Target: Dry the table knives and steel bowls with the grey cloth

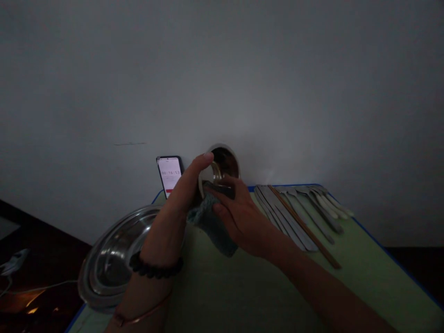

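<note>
A round cup-like container (231, 163) with a pale rim and a dark, shiny inside is tilted with its mouth toward me. My left hand (194, 180) grips it from the left side, the thumb over the rim. My right hand (243, 219) is closed on a blue-green cloth (219, 233), its fingers reaching to the container's mouth. Part of the cloth hangs below the right hand. The container's lower side and most of my left fingers are hidden.
Nested metal bowls (114, 263) stand at the left of the green table (222, 296). Behind them a phone (169, 173) showing a timer leans on the wall (222, 83). Chopsticks (308, 231), spoons (312, 217) and other flat metal utensils (282, 219) lie at the right.
</note>
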A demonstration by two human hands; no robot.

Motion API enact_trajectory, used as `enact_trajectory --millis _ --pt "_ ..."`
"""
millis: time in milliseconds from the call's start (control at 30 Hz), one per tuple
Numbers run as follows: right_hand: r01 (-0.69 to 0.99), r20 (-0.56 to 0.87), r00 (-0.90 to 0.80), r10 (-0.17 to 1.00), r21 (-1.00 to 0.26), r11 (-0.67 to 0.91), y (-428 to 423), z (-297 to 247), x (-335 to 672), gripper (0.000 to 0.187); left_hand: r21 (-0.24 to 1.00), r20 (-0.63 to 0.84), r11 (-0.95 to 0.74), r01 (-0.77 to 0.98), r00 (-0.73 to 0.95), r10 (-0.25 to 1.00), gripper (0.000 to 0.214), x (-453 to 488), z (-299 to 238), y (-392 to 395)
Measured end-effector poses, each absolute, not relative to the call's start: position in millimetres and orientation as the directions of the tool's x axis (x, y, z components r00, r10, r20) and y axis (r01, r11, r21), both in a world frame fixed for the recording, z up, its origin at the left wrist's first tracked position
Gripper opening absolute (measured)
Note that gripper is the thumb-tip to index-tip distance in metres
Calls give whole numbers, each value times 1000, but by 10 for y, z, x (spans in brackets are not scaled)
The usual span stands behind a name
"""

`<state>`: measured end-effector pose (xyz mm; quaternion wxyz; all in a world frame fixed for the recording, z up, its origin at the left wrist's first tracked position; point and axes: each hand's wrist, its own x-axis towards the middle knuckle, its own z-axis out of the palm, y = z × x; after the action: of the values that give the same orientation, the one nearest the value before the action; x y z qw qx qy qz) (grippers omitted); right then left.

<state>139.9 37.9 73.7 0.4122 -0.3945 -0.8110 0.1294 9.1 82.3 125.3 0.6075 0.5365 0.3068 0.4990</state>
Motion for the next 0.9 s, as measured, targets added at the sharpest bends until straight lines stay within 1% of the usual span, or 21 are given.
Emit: enact_trajectory --millis 67,167,267,333,433,500,633,733,900 --pt "603 589 -304 749 -490 630 430 743 1471 38 952 132 -34 -303 312 941 42 75 1240 832" --pt "705 638 -215 739 -422 570 505 746 1559 31 950 135 -29 -312 324 936 42 84 1218 835" --pt "700 667 -165 726 -439 563 530 729 1542 23 942 180 -56 -331 358 916 37 136 1201 820" --pt "643 668 -195 719 -466 608 512 724 1487 21 933 200 -72 -354 341 918 35 160 1201 812" --pt "544 653 -305 693 -478 689 461 748 1430 25 921 183 -47 -387 321 929 32 146 1224 812" --pt "483 646 -386 659 -467 741 428 779 1435 29 908 188 -45 -417 308 933 33 118 1253 812" --pt "403 639 -518 568 -404 821 397 830 1500 40 878 261 -126 -461 240 935 32 98 1316 785" --pt "428 655 -517 550 -358 829 421 833 1542 42 876 275 -143 -461 235 932 30 102 1362 748" --pt "504 731 -422 537 -303 809 566 792 1611 26 896 208 -88 -435 236 949 26 103 1422 688"
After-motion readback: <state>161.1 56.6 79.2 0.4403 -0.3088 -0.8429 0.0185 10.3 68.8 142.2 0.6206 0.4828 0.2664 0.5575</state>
